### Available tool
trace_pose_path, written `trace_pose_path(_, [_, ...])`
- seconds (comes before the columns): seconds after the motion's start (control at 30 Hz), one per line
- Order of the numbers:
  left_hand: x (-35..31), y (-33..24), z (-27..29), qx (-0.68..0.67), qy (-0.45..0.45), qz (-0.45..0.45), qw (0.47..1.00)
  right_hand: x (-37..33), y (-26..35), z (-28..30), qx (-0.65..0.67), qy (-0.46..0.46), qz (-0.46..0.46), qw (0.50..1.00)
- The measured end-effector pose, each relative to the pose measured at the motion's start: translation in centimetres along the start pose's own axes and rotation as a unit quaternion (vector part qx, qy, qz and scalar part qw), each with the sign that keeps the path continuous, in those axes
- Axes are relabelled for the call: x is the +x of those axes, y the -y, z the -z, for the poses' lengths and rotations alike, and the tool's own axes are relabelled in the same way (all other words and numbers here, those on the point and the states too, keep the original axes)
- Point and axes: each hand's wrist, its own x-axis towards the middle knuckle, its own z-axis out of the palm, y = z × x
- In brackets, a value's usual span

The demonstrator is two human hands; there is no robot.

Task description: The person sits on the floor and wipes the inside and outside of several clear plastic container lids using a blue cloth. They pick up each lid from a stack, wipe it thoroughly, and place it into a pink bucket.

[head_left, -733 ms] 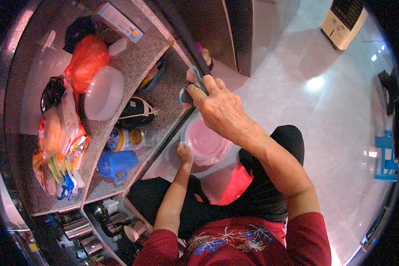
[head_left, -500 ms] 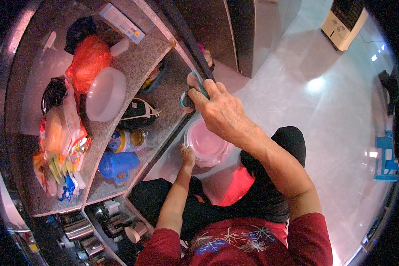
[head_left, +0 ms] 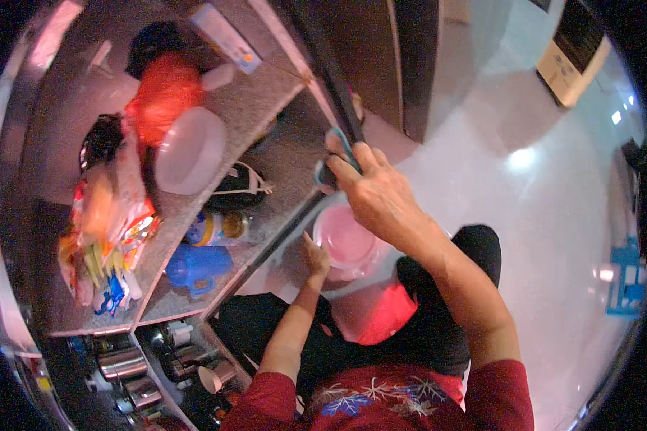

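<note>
So my view just swung a bit and smeared: compared with half a second ago the round pinkish tub (head_left: 349,241) sits further right and lower in it, and both hands have gone along with that, so my hold is pretty much the same and nothing's been let go. My right hand (head_left: 381,190) is up past the tub's far side, thumb and fingers closed on a teal-edged piece (head_left: 345,146), and honestly it's too blurry to say what that is. My left hand (head_left: 316,260) is right at the tub's left side; can't tell how far open it is or if it's really touching the rim. The tub itself is down on the near side of that right hand, with my black-trousered knee (head_left: 474,248) off to its right. Edges to mind: the dark shelf edge (head_left: 284,233) runs slantwise just left of the tub, with a blue jug (head_left: 198,267) further left, and the dark upright frame (head_left: 338,93) stands beyond the tub, close by the teal-edged piece, so I reckon knuckles could knock there. More room to the tub's right, where the pale floor (head_left: 546,201) stretches towards a beige air cooler (head_left: 571,54) and a blue plastic stool (head_left: 625,287)
</note>
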Motion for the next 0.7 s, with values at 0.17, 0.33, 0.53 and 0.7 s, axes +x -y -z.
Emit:
trace_pose_path(0.17, [-0.4,-7.5,4.2,-0.011,-0.235,-0.227,0.945,0.1,-0.5,0.2,0.005,-0.031,0.007,0.999])
trace_pose_path(0.33, [2.2,-16.6,17.7,0.015,-0.424,-0.320,0.847,0.5,0.7,0.6,0.017,-0.018,0.021,0.999])
trace_pose_path(0.53, [5.7,-19.0,27.9,0.275,-0.299,-0.322,0.855,0.3,1.3,1.1,0.005,-0.019,0.011,1.000])
trace_pose_path(0.7, [6.7,-18.9,29.5,0.346,-0.258,-0.364,0.826,0.4,1.2,1.1,0.010,-0.008,0.003,1.000])
